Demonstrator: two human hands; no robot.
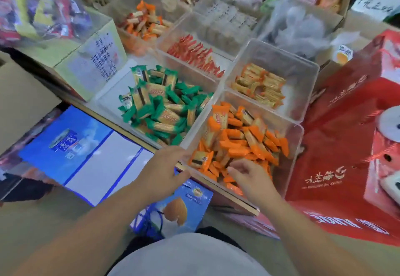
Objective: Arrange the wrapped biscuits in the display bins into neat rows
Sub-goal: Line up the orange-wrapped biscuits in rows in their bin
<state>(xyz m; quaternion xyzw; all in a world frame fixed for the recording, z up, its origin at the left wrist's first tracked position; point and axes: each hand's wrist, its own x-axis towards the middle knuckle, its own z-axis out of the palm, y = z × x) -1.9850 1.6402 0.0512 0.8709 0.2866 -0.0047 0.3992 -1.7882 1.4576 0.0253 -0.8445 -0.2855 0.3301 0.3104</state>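
Early stage, by the look. Orange bin, nearest clear one on the table: orange packs in a loose heap, every angle, some on edge, no row anywhere.

Left hand at near-left corner of orange bin, thumb out, fingers against the wall. Clamped or just resting, cannot tell.

Right hand inside orange bin, over the near packs, fingers loosely curled, thumb toward the left hand. No pack visibly pinched.

- Left of orange bin: green packs in their own bin, same jumble.
- Behind orange bin: yellow packs lying flat, roughly stacked but ragged.
- Behind-left of orange bin: red packs standing in a fair row, closest to done.
- Further behind: more bins, blurred, not judged.
- Right of orange bin: red box.
- Below-left of orange bin, under the table edge: blue boxes.

Left to do, as judged: practically all of orange bin, then green, then a tidy of yellow. Probably best to clear one end of orange bin first, then stand packs side by side, labels one way. Risk: slippery wrappers, rows likely to topple until well packed.
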